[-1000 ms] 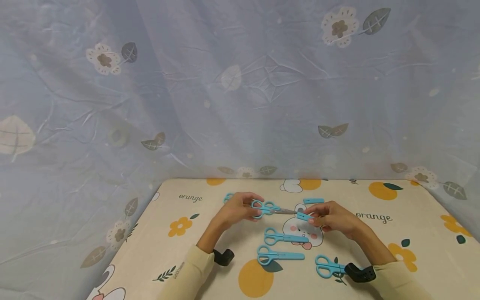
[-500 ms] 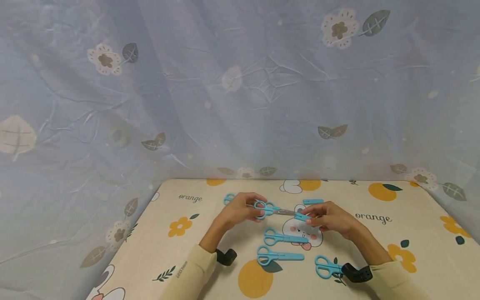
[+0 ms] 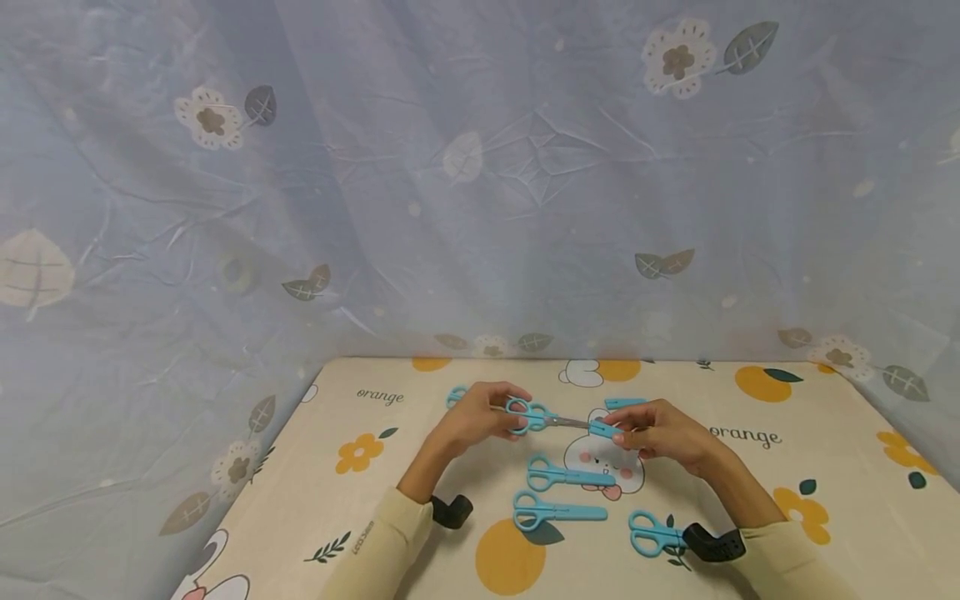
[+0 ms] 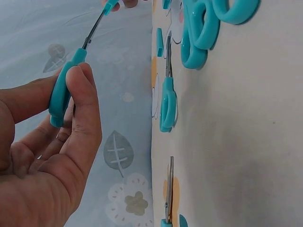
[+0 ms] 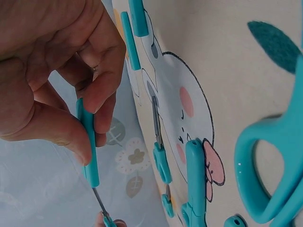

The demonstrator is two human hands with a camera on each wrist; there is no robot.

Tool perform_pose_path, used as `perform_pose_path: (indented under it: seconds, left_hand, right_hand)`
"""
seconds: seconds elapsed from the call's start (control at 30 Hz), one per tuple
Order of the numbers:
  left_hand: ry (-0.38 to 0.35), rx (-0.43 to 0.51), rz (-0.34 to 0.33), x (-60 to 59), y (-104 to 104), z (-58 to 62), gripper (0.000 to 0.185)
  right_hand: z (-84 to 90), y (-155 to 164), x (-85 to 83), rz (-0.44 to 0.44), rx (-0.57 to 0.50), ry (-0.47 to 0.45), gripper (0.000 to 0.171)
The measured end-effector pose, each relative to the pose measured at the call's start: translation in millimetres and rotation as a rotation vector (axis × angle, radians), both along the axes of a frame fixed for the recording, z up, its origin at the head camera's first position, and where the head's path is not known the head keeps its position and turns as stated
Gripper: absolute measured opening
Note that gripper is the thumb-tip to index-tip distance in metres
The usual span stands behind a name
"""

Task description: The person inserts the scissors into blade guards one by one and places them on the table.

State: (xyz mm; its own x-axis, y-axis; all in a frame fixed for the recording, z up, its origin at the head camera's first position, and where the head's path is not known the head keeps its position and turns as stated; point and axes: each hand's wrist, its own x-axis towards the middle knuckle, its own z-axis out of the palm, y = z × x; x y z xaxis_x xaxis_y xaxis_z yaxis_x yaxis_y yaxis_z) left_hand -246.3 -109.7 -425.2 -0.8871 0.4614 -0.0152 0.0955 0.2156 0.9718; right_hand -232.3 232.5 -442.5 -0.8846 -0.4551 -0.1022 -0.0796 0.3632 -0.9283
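Note:
A pair of small blue scissors (image 3: 527, 414) is held above the table between both hands. My left hand (image 3: 498, 417) grips the handles (image 4: 64, 90), thumb over the top. My right hand (image 3: 618, 431) pinches a blue blade cap (image 3: 604, 429) (image 5: 89, 146) sitting over the blade tip. A short stretch of bare metal blade (image 3: 566, 422) (image 5: 100, 201) shows between cap and handles.
Three capped blue scissors lie in front of the hands (image 3: 566, 477), (image 3: 558, 512), (image 3: 654, 533). A loose cap (image 3: 626, 403) lies beyond the right hand. Uncapped scissors (image 4: 168, 101) lie behind the left hand. The table (image 3: 825, 467) has an orange-print cloth, and a floral curtain (image 3: 480, 208) hangs behind it.
My right hand with the cap has edged slightly left along the blade toward the handles. The left hand has barely moved.

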Motion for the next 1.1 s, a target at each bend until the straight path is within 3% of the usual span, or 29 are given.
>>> perform_pose_path:
  seconds: [0.6,1.1]
  left_hand:
    - [0.012,-0.001,-0.046,-0.5,13,-0.6,0.035]
    - [0.015,-0.002,-0.043,0.6,20,1.9,0.032]
  right_hand:
    - [-0.6,-8,0.5,0.0,0.021,-0.002,0.046]
    - [3.3,-12,-1.2,-0.001,0.032,0.013,0.045]
